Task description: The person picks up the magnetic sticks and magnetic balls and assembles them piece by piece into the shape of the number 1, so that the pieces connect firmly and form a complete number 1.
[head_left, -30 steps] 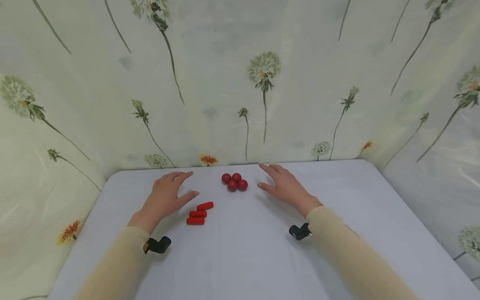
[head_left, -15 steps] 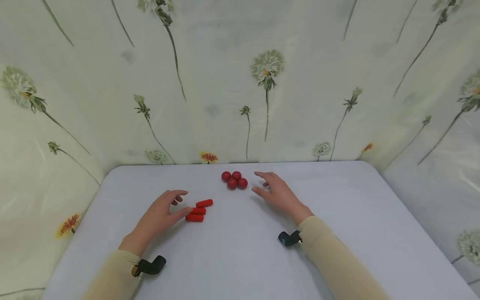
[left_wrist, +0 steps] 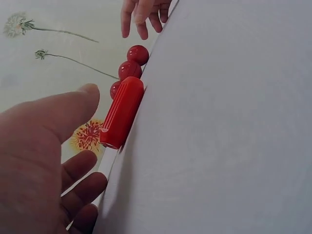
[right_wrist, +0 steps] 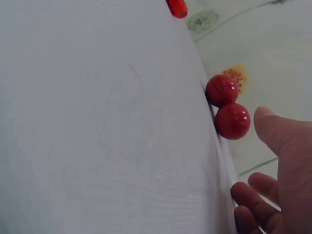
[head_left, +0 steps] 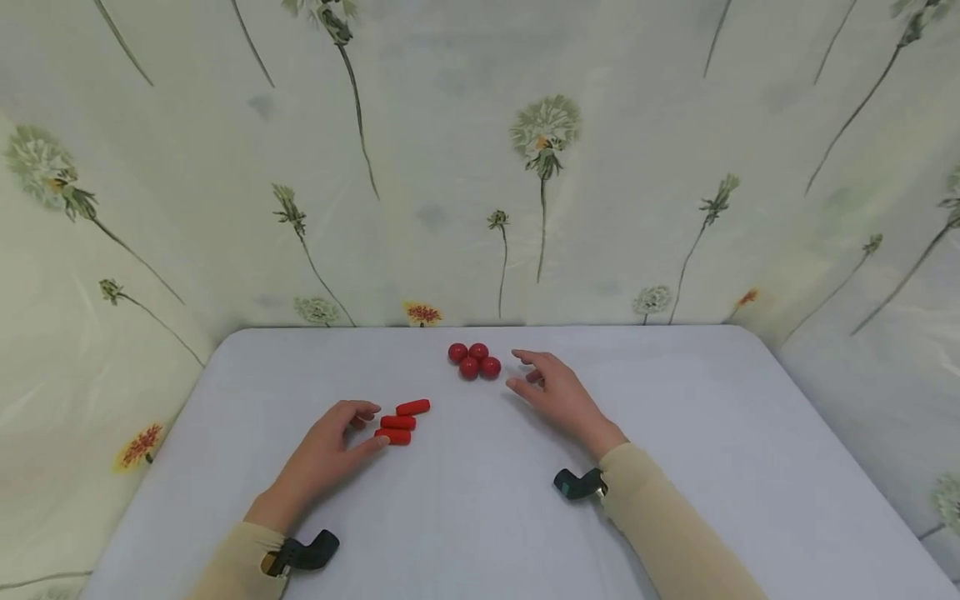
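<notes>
Three short red ribbed cylinders lie close together on the white table, left of centre: a far one (head_left: 413, 407), a middle one (head_left: 398, 422) and a near one (head_left: 399, 437). My left hand (head_left: 318, 458) is at their left end, thumb and fingers spread apart. Its thumb overlaps the near cylinder in the head view, but the left wrist view shows a gap between thumb and cylinder (left_wrist: 122, 114). Several glossy red balls (head_left: 468, 368) sit in a cluster farther back. Just right of them my right hand (head_left: 562, 400) hovers with relaxed fingers, holding nothing.
The white table (head_left: 480, 517) ends at a back edge against a hanging cloth (head_left: 420, 167) printed with dandelions. That cloth also closes off the left and right sides. A small black camera sits on each wrist, the left (head_left: 311, 552) and the right (head_left: 577, 484).
My left hand has come back toward me and down, to the left end of the cylinders. The right hand has shifted slightly nearer and lower beside the balls. Balls and cylinders stay put.
</notes>
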The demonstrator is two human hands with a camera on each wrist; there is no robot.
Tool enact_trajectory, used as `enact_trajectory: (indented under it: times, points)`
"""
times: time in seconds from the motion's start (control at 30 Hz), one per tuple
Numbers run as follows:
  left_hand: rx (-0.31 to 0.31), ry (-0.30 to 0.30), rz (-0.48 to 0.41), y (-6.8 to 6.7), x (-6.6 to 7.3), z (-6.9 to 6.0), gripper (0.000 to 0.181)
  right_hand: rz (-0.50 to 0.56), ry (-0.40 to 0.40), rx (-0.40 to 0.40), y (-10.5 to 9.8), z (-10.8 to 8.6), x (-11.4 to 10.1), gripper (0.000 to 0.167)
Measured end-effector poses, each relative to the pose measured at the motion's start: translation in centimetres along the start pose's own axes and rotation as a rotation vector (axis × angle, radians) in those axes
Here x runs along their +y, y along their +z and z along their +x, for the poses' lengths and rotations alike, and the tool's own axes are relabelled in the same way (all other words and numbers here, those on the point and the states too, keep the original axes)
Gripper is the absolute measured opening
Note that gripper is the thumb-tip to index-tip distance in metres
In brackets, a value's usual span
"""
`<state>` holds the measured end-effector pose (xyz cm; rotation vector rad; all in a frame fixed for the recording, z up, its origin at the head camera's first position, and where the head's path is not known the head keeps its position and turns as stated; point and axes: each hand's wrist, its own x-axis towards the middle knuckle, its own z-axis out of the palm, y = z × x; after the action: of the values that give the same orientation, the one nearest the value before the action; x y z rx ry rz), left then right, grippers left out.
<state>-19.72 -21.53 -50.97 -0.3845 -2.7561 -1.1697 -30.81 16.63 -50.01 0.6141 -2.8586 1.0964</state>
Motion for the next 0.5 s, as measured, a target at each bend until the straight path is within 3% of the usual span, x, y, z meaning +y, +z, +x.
enact_trajectory:
  times: [0.33, 0.5]
  points:
    - [0.034, 0.089, 0.055, -0.17, -0.17, -0.55, 0.041, 0.054, -0.014, 0.063, 0.81, -0.05, 0.73, 0.061]
    - [0.032, 0.128, 0.043, 0.08, -0.42, -0.43, 0.034, 0.064, -0.022, 0.062, 0.91, 0.17, 1.04, 0.059]
